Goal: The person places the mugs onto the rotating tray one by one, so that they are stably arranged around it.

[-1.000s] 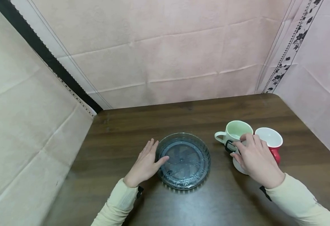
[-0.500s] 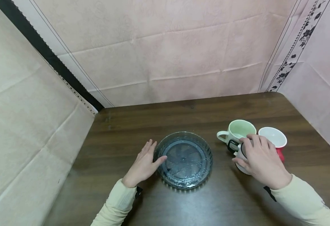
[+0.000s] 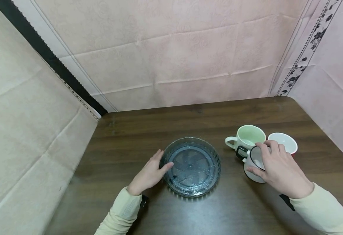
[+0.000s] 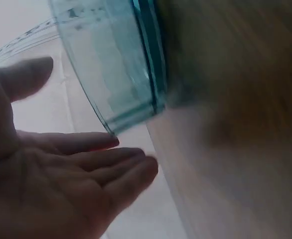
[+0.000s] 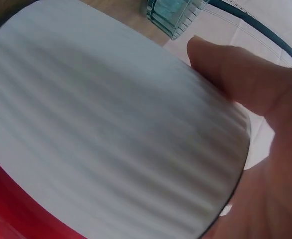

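Note:
A round, bluish glass dish [image 3: 191,169] with ribbed walls stands on the wooden table. My left hand [image 3: 148,174] lies along its left side, fingers extended and thumb over the rim. The left wrist view shows the fingertips by the glass wall [image 4: 106,64] and a bare palm. At the right, my right hand [image 3: 280,168] holds a white ribbed mug [image 3: 250,169] with a dark rim, thumb on the near side and fingers at the far rim. In the right wrist view, the mug's side [image 5: 111,119] fills much of the picture, the thumb against it.
A pale green mug [image 3: 249,135] with its handle to the left stands behind the white mug. Beside it is a red mug with a white inside [image 3: 283,141], partly hidden by my right hand. Cloth walls [image 3: 189,65] border the table's [image 3: 159,120] far edge and sides.
My right hand has shifted a little right and toward me, uncovering more of the white mug's mouth. My left hand stays at the dish, its fingers slightly lower. The mugs stay grouped together.

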The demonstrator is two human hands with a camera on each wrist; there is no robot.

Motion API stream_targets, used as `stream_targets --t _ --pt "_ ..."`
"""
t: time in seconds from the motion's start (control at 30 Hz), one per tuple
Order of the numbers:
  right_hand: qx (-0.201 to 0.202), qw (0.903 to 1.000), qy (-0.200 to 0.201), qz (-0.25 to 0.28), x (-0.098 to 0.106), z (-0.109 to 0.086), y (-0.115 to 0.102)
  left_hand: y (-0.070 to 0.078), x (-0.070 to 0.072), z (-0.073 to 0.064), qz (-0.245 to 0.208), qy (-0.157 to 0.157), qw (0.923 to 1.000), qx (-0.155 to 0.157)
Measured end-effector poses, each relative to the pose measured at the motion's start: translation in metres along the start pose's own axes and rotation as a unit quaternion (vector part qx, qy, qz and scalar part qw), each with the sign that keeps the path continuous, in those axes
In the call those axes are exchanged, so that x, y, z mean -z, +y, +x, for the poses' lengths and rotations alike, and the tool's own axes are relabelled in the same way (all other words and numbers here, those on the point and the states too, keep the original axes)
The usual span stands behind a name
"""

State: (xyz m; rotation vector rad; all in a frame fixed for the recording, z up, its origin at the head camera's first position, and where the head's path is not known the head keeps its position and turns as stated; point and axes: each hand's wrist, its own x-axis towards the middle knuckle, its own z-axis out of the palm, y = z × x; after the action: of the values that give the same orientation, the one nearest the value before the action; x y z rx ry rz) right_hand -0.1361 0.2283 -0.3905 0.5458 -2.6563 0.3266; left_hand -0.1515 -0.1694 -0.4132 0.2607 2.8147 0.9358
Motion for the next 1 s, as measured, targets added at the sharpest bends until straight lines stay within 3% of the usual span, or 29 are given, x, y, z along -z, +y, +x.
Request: stream_targets --t 0.07,0.2,0.3,0.57,0.83,1.0 --pt "0.009 0.9999 0.006 0.007 0.0 0.0 0.001 0.0 0.001 0.002 -0.023 -0.003 0.9997 -0.006" --pt "0.011 0.9998 0.001 0.019 0.001 -0.001 0.003 -0.002 0.001 0.006 -0.053 0.021 0.9982 -0.02" --pt "0.007 0.9997 -0.009 0.021 0.002 -0.002 0.003 -0.004 0.001 0.008 -0.062 0.038 0.9972 -0.018" --pt "-0.008 0.9992 -0.039 0.002 0.002 0.001 -0.004 -0.005 0.001 0.009 -0.076 0.041 0.9962 -0.014" --pt "0.067 0.9962 0.04 -0.039 -0.006 0.011 -0.019 -0.004 0.002 0.01 -0.077 0.04 0.9962 -0.008" --pt "0.095 0.9929 0.044 -0.057 -0.01 0.021 -0.023 -0.003 0.002 0.01 -0.084 0.039 0.9957 -0.009"
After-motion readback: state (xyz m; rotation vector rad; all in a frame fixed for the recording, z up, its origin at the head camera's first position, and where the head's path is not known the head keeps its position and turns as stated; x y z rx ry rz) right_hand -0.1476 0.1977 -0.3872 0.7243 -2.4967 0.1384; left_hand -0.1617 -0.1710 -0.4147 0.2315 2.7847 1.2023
